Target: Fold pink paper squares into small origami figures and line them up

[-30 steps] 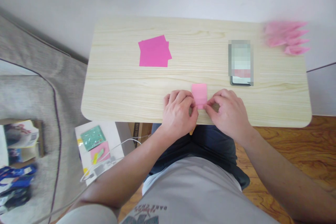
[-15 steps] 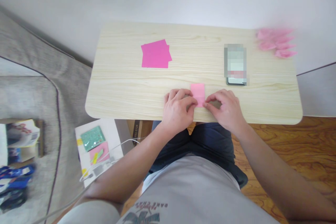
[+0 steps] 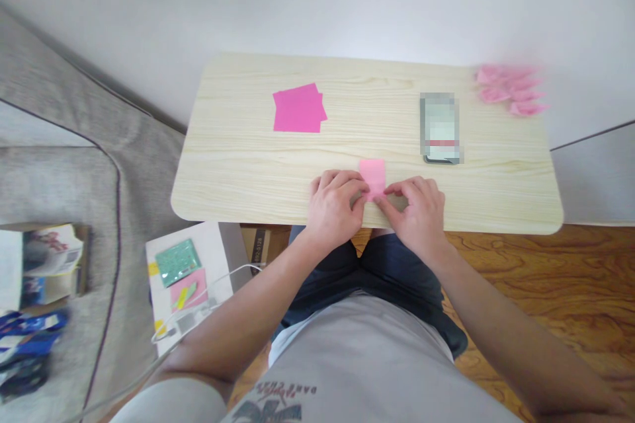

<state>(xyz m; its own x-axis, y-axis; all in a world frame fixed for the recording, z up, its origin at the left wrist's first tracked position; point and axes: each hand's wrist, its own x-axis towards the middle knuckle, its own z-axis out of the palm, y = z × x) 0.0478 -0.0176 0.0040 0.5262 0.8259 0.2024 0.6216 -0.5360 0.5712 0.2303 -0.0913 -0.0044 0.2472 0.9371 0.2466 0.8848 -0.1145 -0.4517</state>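
A small folded piece of pink paper (image 3: 374, 175) lies near the front edge of a light wooden table (image 3: 238, 165). My left hand (image 3: 333, 208) pinches its lower left corner with curled fingers. My right hand (image 3: 415, 211) pinches its lower right corner, fingers also curled. Both hands rest on the tabletop, almost touching each other below the paper.
A stack of bright pink square sheets (image 3: 298, 110) lies at the back left of the table. A phone (image 3: 439, 129) lies to the right, and several folded pink pieces (image 3: 510, 90) sit at the far right corner. A grey sofa (image 3: 59, 165) stands left; a white sheet with small items (image 3: 184, 274) lies below the table.
My two hands have drawn closer together at the lower edge of the folded pink paper. The camera has pulled back slightly, so the table looks smaller.
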